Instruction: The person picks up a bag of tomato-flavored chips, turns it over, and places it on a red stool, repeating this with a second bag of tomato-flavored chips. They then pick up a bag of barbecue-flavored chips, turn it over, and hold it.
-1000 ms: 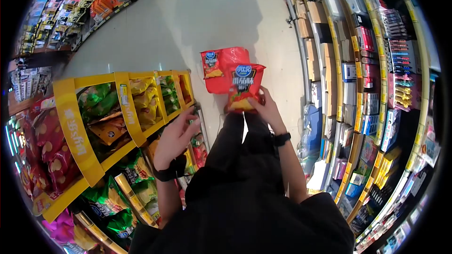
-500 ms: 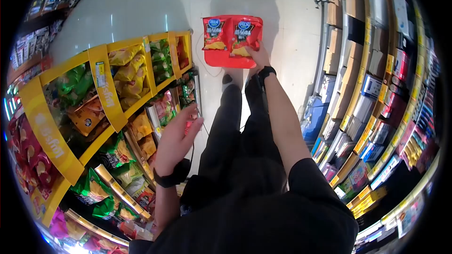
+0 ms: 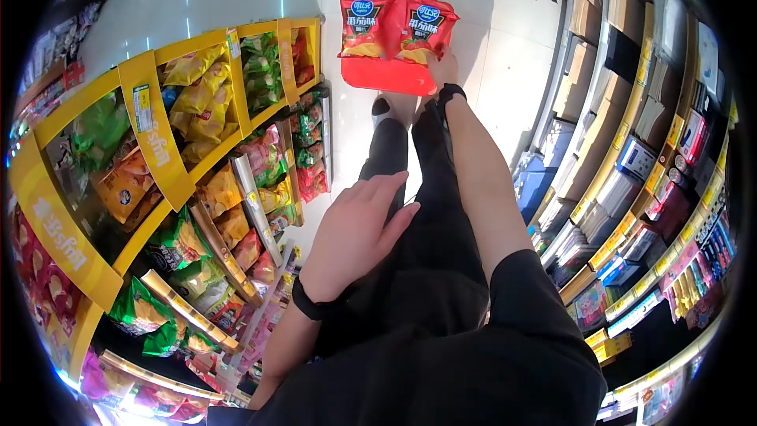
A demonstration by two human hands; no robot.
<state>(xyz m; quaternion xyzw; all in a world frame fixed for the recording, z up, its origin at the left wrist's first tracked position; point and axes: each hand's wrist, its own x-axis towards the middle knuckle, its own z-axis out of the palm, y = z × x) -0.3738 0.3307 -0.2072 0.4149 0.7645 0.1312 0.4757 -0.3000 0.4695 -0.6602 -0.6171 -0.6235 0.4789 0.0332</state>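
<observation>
Snack bags (image 3: 426, 29) — glossy, puffed — on a smooth, round-cornered red surface (image 3: 386, 75)

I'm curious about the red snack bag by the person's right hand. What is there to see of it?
The red snack bag looks like glossy, puffed plastic film. Its front shows a blue oval logo, pale lettering on a dark patch and yellow chips near the bottom. It lies face up, slightly turned, on a flat red surface, to the right of a similar bag. The right hand is at its lower right corner, apparently touching it, though the fingertips are hard to make out.
</observation>
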